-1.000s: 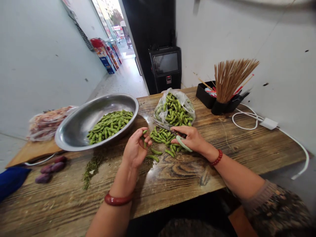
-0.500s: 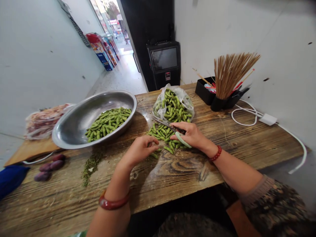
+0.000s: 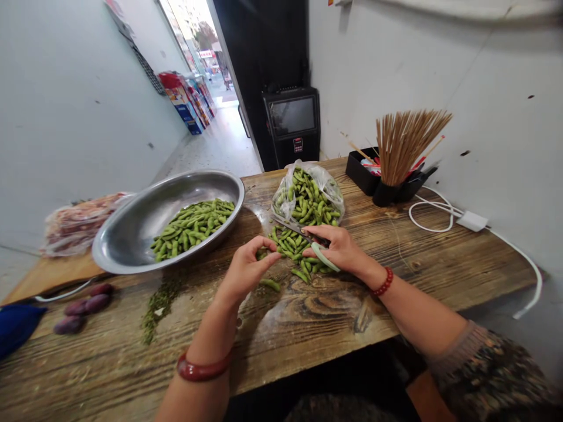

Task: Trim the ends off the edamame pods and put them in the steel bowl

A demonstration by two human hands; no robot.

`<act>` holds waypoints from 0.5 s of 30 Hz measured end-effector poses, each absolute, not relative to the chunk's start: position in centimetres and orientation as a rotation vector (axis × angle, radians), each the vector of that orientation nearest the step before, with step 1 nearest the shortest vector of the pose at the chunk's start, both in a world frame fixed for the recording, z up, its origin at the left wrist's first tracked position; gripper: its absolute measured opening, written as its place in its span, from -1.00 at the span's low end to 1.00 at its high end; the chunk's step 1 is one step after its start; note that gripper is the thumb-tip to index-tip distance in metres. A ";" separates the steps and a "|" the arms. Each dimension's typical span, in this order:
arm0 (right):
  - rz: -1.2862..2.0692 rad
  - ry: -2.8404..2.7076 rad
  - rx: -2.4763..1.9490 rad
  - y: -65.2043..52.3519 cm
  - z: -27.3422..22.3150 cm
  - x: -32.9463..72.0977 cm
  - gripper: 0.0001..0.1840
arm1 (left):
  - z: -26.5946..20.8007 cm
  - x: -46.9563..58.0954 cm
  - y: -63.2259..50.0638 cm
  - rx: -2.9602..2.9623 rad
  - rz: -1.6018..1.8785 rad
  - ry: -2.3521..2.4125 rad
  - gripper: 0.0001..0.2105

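Note:
My right hand [image 3: 336, 246] is closed around the pale green handles of a pair of scissors [image 3: 324, 255], whose blades point left over loose edamame pods [image 3: 288, 241] on the table. My left hand [image 3: 250, 266] hovers at the left edge of these pods, thumb and forefinger curved with a small gap between their tips. Some green shows inside that curve, and I see no pod gripped. One single pod [image 3: 270, 285] lies just below the left hand. Behind the pile, a clear plastic bag [image 3: 336, 202] spills more pods. To the left, a wide steel basin [image 3: 127, 231] holds many pods.
A wooden table [image 3: 325, 340] carries everything. Green trimmings [image 3: 156, 310] and several purple plums or similar fruits [image 3: 85, 305] lie at left, near a bagged pinkish food [image 3: 81, 223]. A black holder [image 3: 363, 174] with wooden skewers [image 3: 407, 146] and a white cable [image 3: 472, 221] occupy the right.
My left hand has lifted slightly and its thumb and forefinger have spread into a curve. The single pod beneath it is now more exposed. My right hand still holds the scissors.

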State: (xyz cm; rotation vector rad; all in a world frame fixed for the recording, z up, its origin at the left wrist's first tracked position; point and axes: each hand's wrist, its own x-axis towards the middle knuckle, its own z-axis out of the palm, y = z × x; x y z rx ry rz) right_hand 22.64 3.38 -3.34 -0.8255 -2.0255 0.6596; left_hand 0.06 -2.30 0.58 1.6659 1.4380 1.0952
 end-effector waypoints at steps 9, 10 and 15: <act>0.672 -2.059 -0.759 3.1 -3.1 22.6 -0.50 | 1.1 1.2 -3.0 0.960 1.223 1.148 -0.71; 0.674 -2.064 -0.750 3.1 -3.1 22.6 -0.50 | 1.1 1.2 -3.0 0.953 1.223 1.150 -0.71; 0.664 -2.083 -0.748 3.1 -3.1 22.6 -0.49 | 0.8 1.2 -3.0 1.047 1.284 1.254 -0.79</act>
